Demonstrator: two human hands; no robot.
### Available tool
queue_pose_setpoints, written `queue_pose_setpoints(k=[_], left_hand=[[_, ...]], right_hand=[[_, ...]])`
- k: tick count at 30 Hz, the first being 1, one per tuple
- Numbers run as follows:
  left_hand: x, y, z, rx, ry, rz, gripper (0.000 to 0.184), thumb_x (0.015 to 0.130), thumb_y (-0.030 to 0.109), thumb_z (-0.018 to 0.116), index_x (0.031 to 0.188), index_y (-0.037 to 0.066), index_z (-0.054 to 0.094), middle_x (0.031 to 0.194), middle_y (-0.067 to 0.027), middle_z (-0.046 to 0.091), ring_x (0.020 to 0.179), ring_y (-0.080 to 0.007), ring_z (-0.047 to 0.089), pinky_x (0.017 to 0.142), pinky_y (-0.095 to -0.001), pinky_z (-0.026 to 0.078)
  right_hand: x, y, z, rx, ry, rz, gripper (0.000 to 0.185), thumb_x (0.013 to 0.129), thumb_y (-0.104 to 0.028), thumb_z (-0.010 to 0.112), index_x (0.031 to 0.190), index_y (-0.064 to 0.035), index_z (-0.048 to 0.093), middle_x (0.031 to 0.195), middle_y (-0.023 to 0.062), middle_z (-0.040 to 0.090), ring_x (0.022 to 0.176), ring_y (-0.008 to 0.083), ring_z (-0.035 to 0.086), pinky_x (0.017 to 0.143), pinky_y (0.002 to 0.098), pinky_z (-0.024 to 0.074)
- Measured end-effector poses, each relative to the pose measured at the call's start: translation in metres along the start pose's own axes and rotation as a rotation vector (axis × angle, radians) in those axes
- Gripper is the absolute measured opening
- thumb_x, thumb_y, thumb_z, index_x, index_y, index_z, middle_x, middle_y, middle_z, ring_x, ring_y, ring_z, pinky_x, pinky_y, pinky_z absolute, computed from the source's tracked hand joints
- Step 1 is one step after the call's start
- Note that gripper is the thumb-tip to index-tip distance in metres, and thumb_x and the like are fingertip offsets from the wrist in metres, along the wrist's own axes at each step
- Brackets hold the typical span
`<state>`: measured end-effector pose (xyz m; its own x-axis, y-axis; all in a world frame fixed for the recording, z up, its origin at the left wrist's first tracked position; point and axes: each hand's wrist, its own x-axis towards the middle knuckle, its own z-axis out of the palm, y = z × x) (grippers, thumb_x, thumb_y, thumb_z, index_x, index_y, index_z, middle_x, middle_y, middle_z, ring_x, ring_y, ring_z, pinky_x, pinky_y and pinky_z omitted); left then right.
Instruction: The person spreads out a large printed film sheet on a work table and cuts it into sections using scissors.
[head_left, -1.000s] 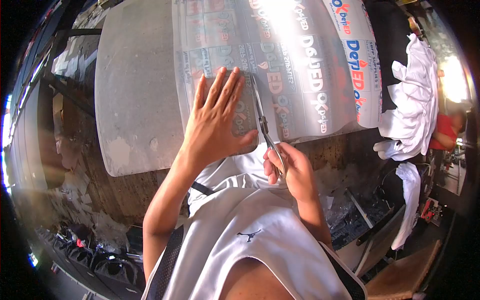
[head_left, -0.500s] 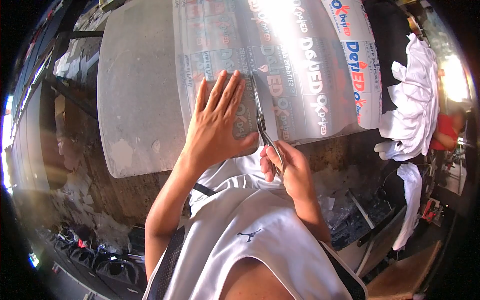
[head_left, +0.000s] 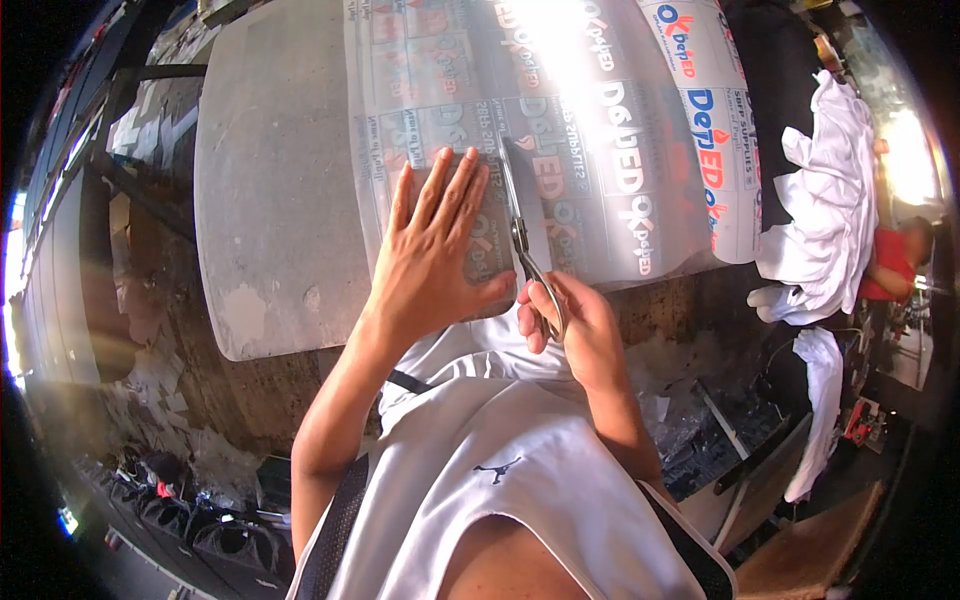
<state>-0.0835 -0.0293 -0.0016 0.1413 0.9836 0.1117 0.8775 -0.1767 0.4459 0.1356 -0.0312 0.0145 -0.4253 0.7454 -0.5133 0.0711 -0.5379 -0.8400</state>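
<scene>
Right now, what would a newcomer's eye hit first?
Probably the printed plastic sheeting across the worktable, with bright glare near its top edge and bold blue and red lettering at its right. Next, the scissors in the right hand, blades pointing away from the body, beside the left hand spread flat on the sheeting. Off the table's right side, a bunched white cloth stands out.

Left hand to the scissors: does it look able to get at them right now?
Probably yes. The left hand lies flat on the printed plastic sheet, thumb close to the scissors, nothing visible between. One snag: the right hand holds the handles.
</scene>
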Motion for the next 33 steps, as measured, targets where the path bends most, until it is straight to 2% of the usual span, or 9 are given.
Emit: queue_pose_setpoints(k=[13,15,20,33], left_hand=[[0.0,0.0,-0.002,-0.016,0.016,0.011,0.108,0.077,0.051,0.079,0.161,0.0,0.033,0.169,-0.016,0.03,0.16,-0.0318,0.02,0.13,-0.0549,0.009],[0.0,-0.001,-0.001,-0.021,0.025,0.012,0.108,0.077,0.051,0.079,0.16,0.0,0.033,0.169,-0.0161,0.03,0.16,-0.0319,0.02,0.13,-0.0549,0.01],[0.0,-0.002,0.004,-0.015,0.059,0.011,0.107,0.076,0.055,0.075,0.158,-0.002,0.037,0.168,-0.0152,0.032,0.159,-0.0311,0.022,0.131,-0.0544,0.01],[0.001,-0.001,0.0,-0.003,0.032,0.001,0.107,0.075,0.052,0.075,0.158,-0.002,0.036,0.168,-0.0153,0.031,0.159,-0.0311,0.021,0.131,-0.0546,0.01]], right_hand=[[0.017,-0.012,0.002,-0.024,0.007,-0.001,0.031,0.106,-0.032,0.063,0.1,-0.0011,0.065,0.078,0.0052,0.065,0.06,0.0099,0.057,0.057,0.0248,0.0456],[0.022,-0.016,0.003,-0.026,0.009,-0.003,0.035,0.106,-0.035,0.064,0.099,-0.0007,0.064,0.075,0.004,0.065,0.058,0.0088,0.059,0.057,0.0236,0.049],[0.031,-0.021,0.003,-0.021,0.003,-0.011,0.035,0.106,-0.035,0.064,0.099,-0.0014,0.064,0.076,0.0035,0.065,0.059,0.0087,0.06,0.057,0.0241,0.049],[0.045,-0.028,0.005,0.045,-0.021,-0.037,0.035,0.106,-0.036,0.064,0.099,-0.0021,0.063,0.076,0.0032,0.064,0.061,0.0104,0.061,0.057,0.025,0.0478]])
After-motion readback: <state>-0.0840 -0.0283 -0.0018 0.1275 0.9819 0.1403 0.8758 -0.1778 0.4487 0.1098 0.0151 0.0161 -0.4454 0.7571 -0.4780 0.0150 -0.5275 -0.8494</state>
